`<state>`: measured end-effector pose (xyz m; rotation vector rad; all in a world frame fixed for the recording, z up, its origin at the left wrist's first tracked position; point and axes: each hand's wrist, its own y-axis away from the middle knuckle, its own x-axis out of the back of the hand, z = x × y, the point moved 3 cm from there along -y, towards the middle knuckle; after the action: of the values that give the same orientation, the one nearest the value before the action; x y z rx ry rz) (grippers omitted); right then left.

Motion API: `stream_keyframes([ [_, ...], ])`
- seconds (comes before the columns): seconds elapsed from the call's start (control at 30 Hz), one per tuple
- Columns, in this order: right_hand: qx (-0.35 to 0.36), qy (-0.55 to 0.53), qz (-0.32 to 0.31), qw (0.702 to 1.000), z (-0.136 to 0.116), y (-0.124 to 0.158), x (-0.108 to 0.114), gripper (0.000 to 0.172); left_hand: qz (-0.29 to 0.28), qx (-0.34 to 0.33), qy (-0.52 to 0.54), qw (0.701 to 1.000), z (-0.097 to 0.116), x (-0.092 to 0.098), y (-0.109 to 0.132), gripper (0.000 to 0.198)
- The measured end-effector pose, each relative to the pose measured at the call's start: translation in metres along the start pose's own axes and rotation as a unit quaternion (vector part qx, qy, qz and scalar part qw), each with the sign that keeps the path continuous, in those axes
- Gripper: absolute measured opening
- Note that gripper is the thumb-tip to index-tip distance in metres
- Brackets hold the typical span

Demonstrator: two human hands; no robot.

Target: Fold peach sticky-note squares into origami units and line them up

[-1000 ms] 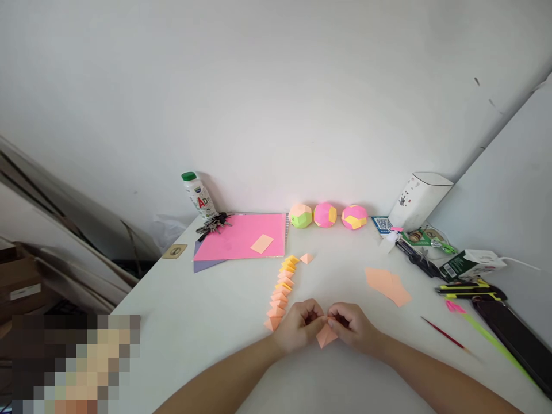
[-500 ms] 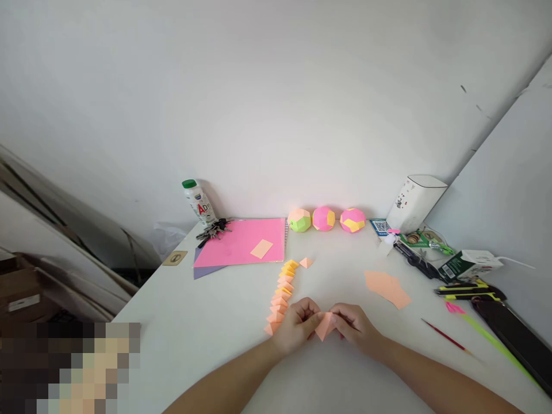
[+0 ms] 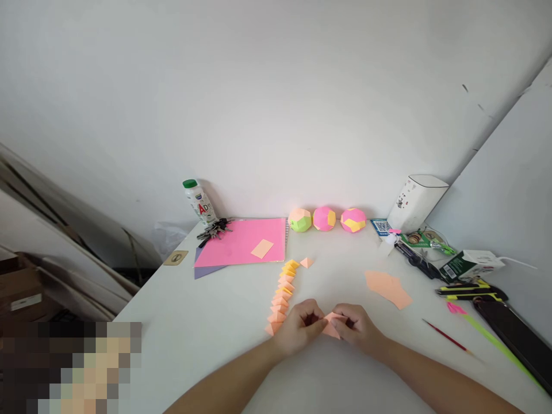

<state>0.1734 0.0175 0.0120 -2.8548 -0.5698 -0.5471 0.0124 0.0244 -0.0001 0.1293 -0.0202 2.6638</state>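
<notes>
Between my two hands is a small folded piece of peach paper [image 3: 331, 329], held just above the table. My left hand [image 3: 301, 326] pinches its left edge between thumb and fingers. On the other side my right hand [image 3: 356, 329] grips it, the thumb lying across its front. Close by my left hand runs a row of folded paper units [image 3: 281, 302], peach and yellow-orange, partly hidden at the near end. One more folded peach unit [image 3: 306, 263] sits apart at the row's far end. Flat peach paper pieces [image 3: 388, 287] lie to the right.
Three paper balls [image 3: 324, 219] stand along the wall. At the left are a pink sheet [image 3: 233, 244], keys [image 3: 214, 230] and a bottle [image 3: 198, 201]. A thin red brush [image 3: 448, 336], a utility knife [image 3: 472, 291] and a green-white box [image 3: 468, 264] lie at the right.
The paper has turned in my hands; its downward point has swung to the right. My right thumb now lies over its front, and my left thumb has shifted slightly right.
</notes>
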Motion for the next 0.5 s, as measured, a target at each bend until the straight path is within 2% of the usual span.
stream_keyframes([
  [0.13,-0.023,-0.035,-0.009,0.999,0.0000,-0.0003,0.0002,0.034,-0.010,0.003,-0.035,0.999,0.0013,0.0003,0.0009,0.026],
  [0.3,-0.026,-0.045,-0.033,0.998,0.0005,-0.0006,-0.0013,0.033,-0.002,-0.024,-0.045,0.999,0.0035,-0.0001,0.0011,0.032],
  [0.4,-0.041,-0.062,-0.030,0.997,0.0018,0.0002,-0.0018,0.030,0.015,-0.012,0.013,1.000,0.0025,0.0012,-0.0009,0.036],
  [0.5,-0.063,-0.081,-0.031,0.994,0.0030,0.0011,-0.0021,0.030,0.032,0.041,0.095,0.994,-0.0019,0.0027,-0.0023,0.040],
])
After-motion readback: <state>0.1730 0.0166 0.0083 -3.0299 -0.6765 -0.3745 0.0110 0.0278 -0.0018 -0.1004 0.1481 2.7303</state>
